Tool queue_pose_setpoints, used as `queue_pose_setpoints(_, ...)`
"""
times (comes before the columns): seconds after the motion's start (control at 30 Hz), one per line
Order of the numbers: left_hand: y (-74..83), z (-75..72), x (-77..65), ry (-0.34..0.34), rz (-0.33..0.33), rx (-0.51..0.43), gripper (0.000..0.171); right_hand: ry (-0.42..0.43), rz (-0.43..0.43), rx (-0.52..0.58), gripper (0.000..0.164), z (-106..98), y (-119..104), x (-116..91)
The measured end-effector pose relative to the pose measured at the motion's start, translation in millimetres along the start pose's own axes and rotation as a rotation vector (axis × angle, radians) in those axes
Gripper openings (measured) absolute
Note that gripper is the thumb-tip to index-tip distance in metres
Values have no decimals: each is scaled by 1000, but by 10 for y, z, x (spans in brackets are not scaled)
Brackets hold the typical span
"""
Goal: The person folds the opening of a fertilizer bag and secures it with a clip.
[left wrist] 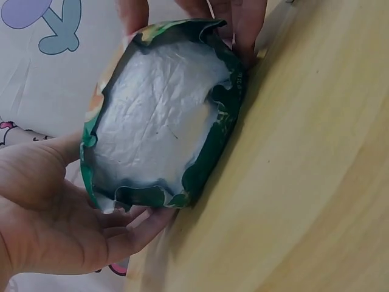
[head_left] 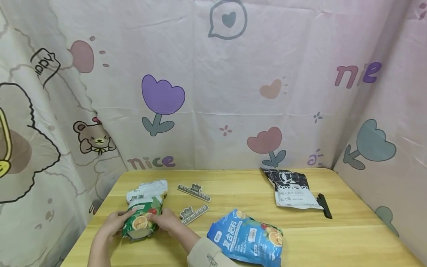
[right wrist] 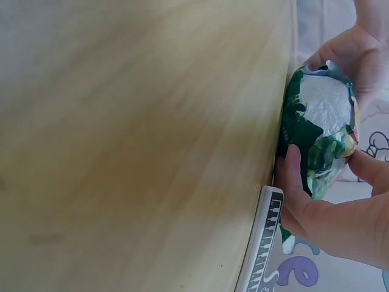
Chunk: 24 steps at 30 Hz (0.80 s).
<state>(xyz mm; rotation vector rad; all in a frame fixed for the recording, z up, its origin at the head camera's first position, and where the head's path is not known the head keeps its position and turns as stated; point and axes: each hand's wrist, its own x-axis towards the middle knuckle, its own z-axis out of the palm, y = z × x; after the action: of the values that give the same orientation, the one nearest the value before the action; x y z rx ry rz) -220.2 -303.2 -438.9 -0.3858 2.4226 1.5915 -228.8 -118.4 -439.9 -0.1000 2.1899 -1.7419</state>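
A green and white pouch with fruit pictures and dark lettering lies at the left of the table, its flat bottom turned toward me. My left hand grips its left side, thumb on top. From the other side my right hand holds the pouch between thumb and fingers. The left wrist view shows the pouch's pale, creased bottom and my left fingers reaching underneath. Right of the pouch lie two piano-keyboard clips, the farther clip and the nearer clip, which is close to my right hand.
A blue pouch lies at the front middle of the wooden table. Toward the back right is a black and white pouch, with a black clip at its near right end. A printed curtain hangs behind and beside the table.
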Motion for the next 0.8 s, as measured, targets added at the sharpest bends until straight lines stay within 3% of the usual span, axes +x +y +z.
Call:
queue_pose_setpoints(0.2,-3,11,18,-13,-24,-17,83,21,7,2,23,18,19,14)
queue_pose_setpoints(0.43,29,13,24,-49,-7,-30,82,49,2,-16,24,13,17,-9)
queue_pose_setpoints(0.8,74,39,-12,-43,1,-55,76,63,-38,-8,21,0,40,-46)
